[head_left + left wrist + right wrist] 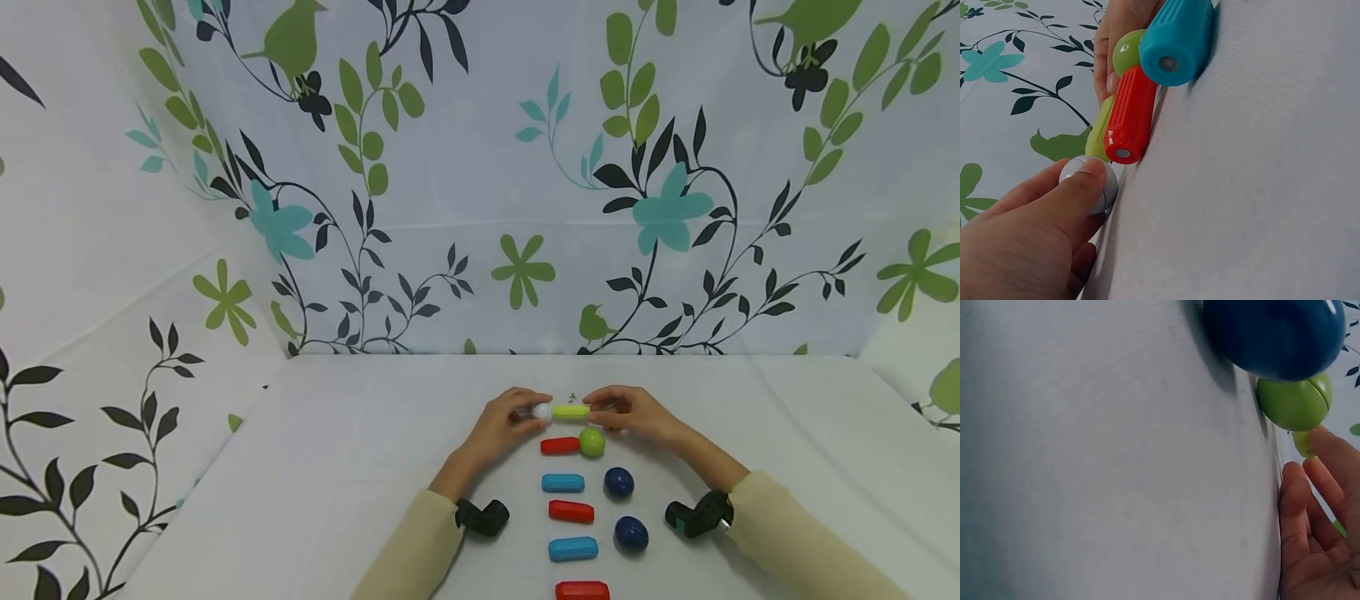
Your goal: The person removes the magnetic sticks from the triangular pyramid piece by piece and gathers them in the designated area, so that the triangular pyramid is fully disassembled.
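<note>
Between thumb and fingers, my left hand [504, 423] pinches a white ball [1102, 182], which meets the left end of a yellow-green rod [571, 412]. At that rod's other end, my right hand [636, 413] pinches it with thumb and fingertips. Just nearer than the rod lies a red rod [560, 446] with a green ball [592, 442] at its right end. A metal disc shows in the red rod's end in the left wrist view. The right wrist view has the green ball partly covering the yellow-green rod.
Nearer on the white table [315, 483], a column holds a blue rod [562, 483], a red rod [572, 512], another blue rod [573, 549] and another red rod [582, 591]. Right of it lie two dark blue balls [618, 483]. A patterned cloth [465, 167] hangs behind.
</note>
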Action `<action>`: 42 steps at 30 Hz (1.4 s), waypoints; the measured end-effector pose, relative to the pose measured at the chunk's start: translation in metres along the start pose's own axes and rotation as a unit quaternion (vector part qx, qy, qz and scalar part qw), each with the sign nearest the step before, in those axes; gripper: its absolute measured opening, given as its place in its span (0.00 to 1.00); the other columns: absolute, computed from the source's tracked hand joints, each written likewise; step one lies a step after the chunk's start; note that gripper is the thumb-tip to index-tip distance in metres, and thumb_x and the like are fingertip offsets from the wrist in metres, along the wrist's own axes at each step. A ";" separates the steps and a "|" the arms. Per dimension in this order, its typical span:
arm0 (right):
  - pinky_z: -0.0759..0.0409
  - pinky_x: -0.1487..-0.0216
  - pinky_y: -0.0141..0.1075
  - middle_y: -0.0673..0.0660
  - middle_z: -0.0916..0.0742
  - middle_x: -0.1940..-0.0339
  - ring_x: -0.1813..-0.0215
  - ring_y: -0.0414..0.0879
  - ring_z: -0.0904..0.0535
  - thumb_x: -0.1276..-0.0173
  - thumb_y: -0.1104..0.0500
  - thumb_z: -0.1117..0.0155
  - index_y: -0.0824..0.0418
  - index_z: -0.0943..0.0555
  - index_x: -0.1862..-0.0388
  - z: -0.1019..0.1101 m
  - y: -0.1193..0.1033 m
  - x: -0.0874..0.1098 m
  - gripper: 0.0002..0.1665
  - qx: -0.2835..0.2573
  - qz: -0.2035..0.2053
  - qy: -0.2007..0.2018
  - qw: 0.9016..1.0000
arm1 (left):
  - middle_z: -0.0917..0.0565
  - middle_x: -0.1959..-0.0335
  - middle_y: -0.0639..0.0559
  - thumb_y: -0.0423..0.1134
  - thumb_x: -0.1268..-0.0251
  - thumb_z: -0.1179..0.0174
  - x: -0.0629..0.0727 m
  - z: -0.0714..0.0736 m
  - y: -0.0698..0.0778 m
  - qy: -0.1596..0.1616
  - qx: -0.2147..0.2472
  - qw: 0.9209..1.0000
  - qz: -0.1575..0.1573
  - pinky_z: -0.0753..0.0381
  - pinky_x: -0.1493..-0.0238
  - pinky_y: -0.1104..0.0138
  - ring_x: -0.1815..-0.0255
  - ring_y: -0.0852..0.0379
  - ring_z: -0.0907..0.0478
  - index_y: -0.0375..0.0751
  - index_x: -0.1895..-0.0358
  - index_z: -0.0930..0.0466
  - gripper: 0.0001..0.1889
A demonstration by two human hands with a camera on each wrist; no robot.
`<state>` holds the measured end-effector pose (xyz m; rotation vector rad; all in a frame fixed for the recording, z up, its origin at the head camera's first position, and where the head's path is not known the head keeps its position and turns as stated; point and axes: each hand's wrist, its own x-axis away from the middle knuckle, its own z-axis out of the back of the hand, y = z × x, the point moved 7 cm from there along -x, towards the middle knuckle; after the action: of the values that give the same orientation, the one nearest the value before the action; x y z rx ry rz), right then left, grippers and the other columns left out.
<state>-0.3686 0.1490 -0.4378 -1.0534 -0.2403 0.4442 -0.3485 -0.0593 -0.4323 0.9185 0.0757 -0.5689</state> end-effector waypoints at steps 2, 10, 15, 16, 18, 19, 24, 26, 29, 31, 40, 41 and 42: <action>0.22 0.70 0.30 0.59 0.17 0.57 0.68 0.47 0.25 0.34 0.55 0.32 0.67 0.21 0.43 -0.002 -0.001 -0.002 0.24 0.005 0.001 -0.002 1.000 | 0.20 0.45 0.53 0.39 0.36 0.35 0.000 0.000 -0.001 -0.002 0.002 1.000 -0.001 0.23 0.49 0.69 0.50 0.59 0.25 0.49 0.41 0.20 0.19; 0.28 0.77 0.30 0.55 0.17 0.61 0.73 0.46 0.28 0.36 0.53 0.30 0.63 0.17 0.49 -0.006 -0.006 -0.009 0.21 0.048 -0.018 0.014 0.999 | 0.21 0.45 0.53 0.39 0.36 0.35 0.000 -0.001 -0.001 -0.002 0.009 1.000 -0.006 0.23 0.50 0.69 0.49 0.57 0.25 0.48 0.41 0.20 0.20; 0.28 0.78 0.30 0.53 0.17 0.67 0.75 0.45 0.27 0.35 0.54 0.31 0.65 0.17 0.49 -0.005 -0.010 -0.011 0.20 0.071 -0.026 0.022 0.997 | 0.21 0.47 0.52 0.38 0.37 0.34 -0.002 0.000 -0.001 0.000 0.011 1.000 -0.004 0.23 0.50 0.69 0.50 0.58 0.25 0.47 0.41 0.19 0.19; 0.28 0.77 0.30 0.53 0.17 0.68 0.76 0.45 0.27 0.35 0.54 0.31 0.66 0.17 0.49 -0.005 -0.010 -0.011 0.20 0.071 -0.029 0.024 0.997 | 0.20 0.48 0.52 0.39 0.37 0.34 -0.002 0.000 0.000 0.001 0.011 1.000 -0.005 0.23 0.50 0.69 0.50 0.58 0.25 0.47 0.42 0.19 0.19; 0.26 0.76 0.30 0.53 0.17 0.70 0.76 0.45 0.27 0.35 0.55 0.31 0.67 0.17 0.49 -0.005 -0.011 -0.011 0.20 0.070 -0.031 0.026 0.997 | 0.20 0.49 0.52 0.39 0.37 0.34 -0.003 0.000 0.000 0.001 0.012 1.000 -0.008 0.23 0.51 0.69 0.51 0.58 0.25 0.47 0.42 0.19 0.19; 0.25 0.76 0.30 0.53 0.17 0.70 0.76 0.45 0.26 0.35 0.55 0.31 0.67 0.17 0.50 -0.004 -0.011 -0.011 0.20 0.067 -0.032 0.027 0.997 | 0.20 0.49 0.52 0.39 0.37 0.34 -0.002 0.000 0.001 0.002 0.013 1.000 -0.011 0.23 0.51 0.69 0.51 0.58 0.25 0.47 0.43 0.19 0.19; 0.23 0.73 0.30 0.54 0.16 0.68 0.75 0.46 0.25 0.36 0.56 0.31 0.67 0.16 0.50 -0.005 -0.008 -0.010 0.19 0.049 -0.036 0.028 0.998 | 0.20 0.50 0.50 0.39 0.37 0.34 -0.001 0.001 0.001 0.007 0.019 1.000 -0.020 0.23 0.51 0.69 0.52 0.56 0.25 0.45 0.43 0.19 0.19; 0.23 0.73 0.30 0.55 0.15 0.65 0.74 0.46 0.25 0.36 0.56 0.30 0.67 0.16 0.50 -0.006 -0.008 -0.010 0.20 0.050 -0.031 0.027 0.998 | 0.19 0.50 0.49 0.39 0.37 0.34 -0.001 0.001 0.001 0.011 0.019 1.000 -0.022 0.22 0.52 0.69 0.52 0.56 0.25 0.44 0.43 0.19 0.19; 0.26 0.75 0.30 0.55 0.15 0.62 0.73 0.46 0.27 0.37 0.55 0.29 0.65 0.15 0.50 -0.008 -0.008 -0.010 0.20 0.055 -0.032 0.031 0.998 | 0.19 0.49 0.49 0.39 0.37 0.34 0.000 0.002 0.001 0.018 0.020 0.999 -0.021 0.22 0.52 0.68 0.53 0.55 0.24 0.44 0.42 0.20 0.20; 0.28 0.76 0.30 0.56 0.16 0.61 0.72 0.46 0.28 0.37 0.54 0.29 0.64 0.15 0.50 -0.009 -0.009 -0.009 0.20 0.058 -0.033 0.033 0.997 | 0.20 0.49 0.49 0.38 0.37 0.34 0.000 0.002 0.000 0.021 0.020 0.999 -0.019 0.22 0.52 0.68 0.53 0.54 0.24 0.43 0.41 0.20 0.20; 0.27 0.74 0.30 0.54 0.15 0.65 0.71 0.44 0.27 0.37 0.55 0.30 0.66 0.15 0.53 -0.011 -0.016 -0.009 0.18 0.110 -0.017 0.034 0.993 | 0.20 0.50 0.48 0.37 0.37 0.34 -0.001 0.000 -0.002 0.020 0.022 1.000 -0.004 0.22 0.51 0.69 0.53 0.55 0.24 0.42 0.43 0.20 0.19; 0.27 0.74 0.30 0.54 0.15 0.65 0.71 0.44 0.27 0.37 0.55 0.29 0.66 0.14 0.53 -0.011 -0.016 -0.009 0.18 0.114 -0.015 0.034 0.993 | 0.21 0.51 0.48 0.37 0.37 0.34 -0.001 0.001 -0.001 0.022 0.021 1.000 -0.004 0.22 0.51 0.69 0.54 0.55 0.24 0.42 0.43 0.20 0.19; 0.26 0.73 0.30 0.53 0.15 0.66 0.71 0.44 0.27 0.37 0.56 0.29 0.67 0.14 0.54 -0.011 -0.016 -0.010 0.17 0.115 -0.014 0.033 0.993 | 0.21 0.51 0.48 0.37 0.37 0.34 0.000 0.001 -0.001 0.023 0.020 1.000 -0.003 0.22 0.51 0.69 0.54 0.54 0.24 0.42 0.43 0.20 0.19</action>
<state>-0.3691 0.1296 -0.4289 -0.8356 -0.1404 0.4000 -0.3495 -0.0604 -0.4326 0.9704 0.1090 -0.5574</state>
